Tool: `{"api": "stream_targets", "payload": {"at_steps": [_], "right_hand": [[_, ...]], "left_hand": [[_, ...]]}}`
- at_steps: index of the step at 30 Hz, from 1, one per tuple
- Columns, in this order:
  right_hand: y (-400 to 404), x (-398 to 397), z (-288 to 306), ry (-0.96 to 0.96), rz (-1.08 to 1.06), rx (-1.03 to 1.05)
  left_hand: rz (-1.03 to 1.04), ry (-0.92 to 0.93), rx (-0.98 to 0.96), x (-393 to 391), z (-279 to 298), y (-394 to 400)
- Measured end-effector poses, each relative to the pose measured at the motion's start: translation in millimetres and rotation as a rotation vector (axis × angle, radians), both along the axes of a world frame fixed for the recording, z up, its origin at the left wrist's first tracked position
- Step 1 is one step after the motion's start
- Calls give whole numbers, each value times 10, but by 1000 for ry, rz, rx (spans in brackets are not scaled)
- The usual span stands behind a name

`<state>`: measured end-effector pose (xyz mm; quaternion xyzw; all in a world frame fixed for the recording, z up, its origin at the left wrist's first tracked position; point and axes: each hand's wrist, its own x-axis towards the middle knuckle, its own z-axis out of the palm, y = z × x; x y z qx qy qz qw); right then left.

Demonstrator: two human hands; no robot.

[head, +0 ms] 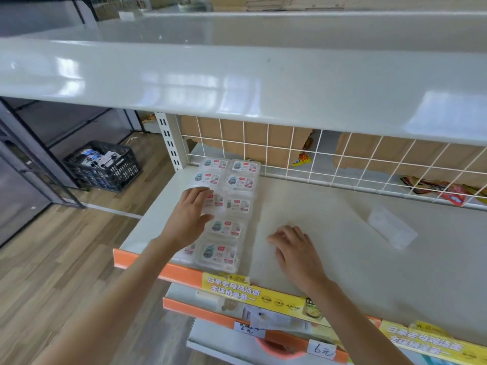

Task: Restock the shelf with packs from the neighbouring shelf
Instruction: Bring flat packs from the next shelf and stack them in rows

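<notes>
Middle shelf point(342, 233), white board, orange strip along its front edge. Clear plastic packs point(224, 206) lie flat at the left end in two columns running from the wire grid point(342, 164) at the back to the front edge. Right column: five packs countable. Left column: two plain at the back, one under the left hand, a sliver of one more beside the forearm near the front; the arm hides the rest, so no full count there. Each pack carries a white label with a teal picture and a red mark.

Left hand point(191, 214): palm down on the left column, fingers straight and together, pressing flat on a pack, thumb out against the pack to its right. Nothing curled round.

Right hand point(295, 248): resting on bare shelf just right of the packs, fingers loosely bent, tips on the board, holding nothing.

One clear flat sleeve point(392, 227) lies on the shelf, well right of the hands.

Behind the grid: brown cardboard point(253, 143), one yellow packet point(301, 159), several red-and-brown snack bags point(434, 188).

On the floor at left, one black crate point(105, 167), holding a jumble of blue-and-white packets; contents not countable.

Two handwritten price tags point(321, 350) on the lower shelf edges.
</notes>
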<state>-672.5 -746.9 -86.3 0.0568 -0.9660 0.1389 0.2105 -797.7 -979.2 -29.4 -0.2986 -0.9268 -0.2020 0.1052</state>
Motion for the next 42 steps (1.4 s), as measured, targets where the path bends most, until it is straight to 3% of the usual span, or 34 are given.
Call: {"api": "stream_targets", "payload": {"at_steps": [9,14,17,23,27,31,34,36,38,42], "right_hand": [[6,3,-26,4,6,-46],[77,15,36,1,16,-127],[168,98,111,11,6,-140],[487,351,124,10,-77,-107],[815,492,211,96,-201,-50],[1195,555,400,187,-456,60],[1440,553,437,27,-656,82],[1542,551,435,-163,-722,16],[1549,564,428,-237,-707,-97],[1235,610,480,-59,-499,-266]], "left_hand": [[54,-24,-34,-70,-100,-93],[-150,88,101,274,-144,393],[-271,33,223,544,-156,787],[-414,-24,157,899,-409,1352],[-428,14,66,970,-499,1429],[-414,15,81,947,-525,1406],[-410,11,73,950,-529,1403],[-417,-11,87,950,-526,1400],[-416,-13,93,942,-527,1398],[-406,-37,100,951,-526,1398]]}}
